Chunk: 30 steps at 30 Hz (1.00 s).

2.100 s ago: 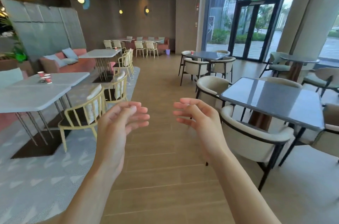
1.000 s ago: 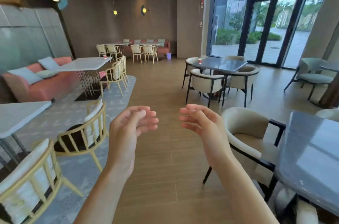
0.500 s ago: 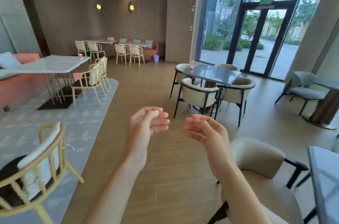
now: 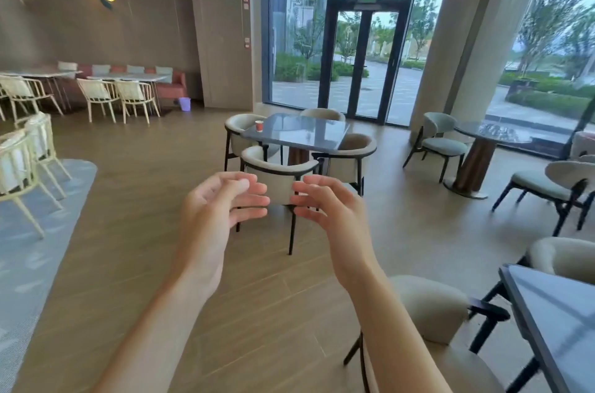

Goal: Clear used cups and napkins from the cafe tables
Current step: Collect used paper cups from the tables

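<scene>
Both hands are held out in front, palms facing each other, holding nothing. The left hand (image 4: 222,209) has a released grip, its fingers loosely curved; the right hand (image 4: 331,212) is likewise released, fingers relaxed and slightly bent. Ahead, a red paper cup (image 4: 259,126) stands upright near the left corner of a dark square worktop (image 4: 302,132), with cream armchairs (image 4: 277,173) around it. A purple bin (image 4: 184,103) sits on the floor by the far wall

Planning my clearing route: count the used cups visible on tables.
1: a red cup stands near the left corner of the dark square table straight ahead. The far tables are too small to check.
</scene>
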### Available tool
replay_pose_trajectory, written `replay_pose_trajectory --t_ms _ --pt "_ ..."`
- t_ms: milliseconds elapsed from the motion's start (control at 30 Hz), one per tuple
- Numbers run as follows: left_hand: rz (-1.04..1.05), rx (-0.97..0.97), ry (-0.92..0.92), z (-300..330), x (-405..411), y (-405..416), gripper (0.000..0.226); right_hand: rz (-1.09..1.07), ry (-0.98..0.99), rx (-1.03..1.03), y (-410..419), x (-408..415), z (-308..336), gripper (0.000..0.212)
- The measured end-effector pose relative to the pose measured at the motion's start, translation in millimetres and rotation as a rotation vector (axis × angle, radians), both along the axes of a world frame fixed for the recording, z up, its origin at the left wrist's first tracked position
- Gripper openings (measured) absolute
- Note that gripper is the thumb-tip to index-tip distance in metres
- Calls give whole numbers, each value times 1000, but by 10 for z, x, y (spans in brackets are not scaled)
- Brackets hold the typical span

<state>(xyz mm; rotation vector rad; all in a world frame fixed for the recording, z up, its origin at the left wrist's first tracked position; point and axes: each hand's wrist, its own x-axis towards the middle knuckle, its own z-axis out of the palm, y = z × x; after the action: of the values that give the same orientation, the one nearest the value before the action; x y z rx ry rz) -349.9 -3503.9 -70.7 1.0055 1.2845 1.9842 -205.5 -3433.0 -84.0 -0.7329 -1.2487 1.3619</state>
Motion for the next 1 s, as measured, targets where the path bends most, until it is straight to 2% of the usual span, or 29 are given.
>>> replay_pose_trajectory --t_ms 67,233,300,367,467,600,767,867,1000 --pt "-18 24 14 37 -158 565 22 -10 22 7 529 -163 14 20" --pt "-101 91 8 347 -498 1999 19 -57 9 29 1836 -512 245 16" --pt "-183 142 10 488 -532 2550 17 -110 19 54 2324 -567 386 16" --pt "-296 141 9 591 -477 3056 24 -174 20 70 2733 -554 476 19" --pt "-480 142 43 637 -353 3751 32 -280 9 115 3244 -489 492 33" --pt "-688 168 32 555 -289 4586 36 -506 -41 157 3810 -431 429 35" --pt "-1008 148 -40 286 -330 5447 34 -862 -84 138 4163 -479 351 14" --pt "-1205 121 -57 256 -457 5853 33 -1070 -80 92 4300 -687 381 18" --pt "-1298 128 -89 303 -875 6386 33 -1163 -91 51 4667 -1203 368 17"
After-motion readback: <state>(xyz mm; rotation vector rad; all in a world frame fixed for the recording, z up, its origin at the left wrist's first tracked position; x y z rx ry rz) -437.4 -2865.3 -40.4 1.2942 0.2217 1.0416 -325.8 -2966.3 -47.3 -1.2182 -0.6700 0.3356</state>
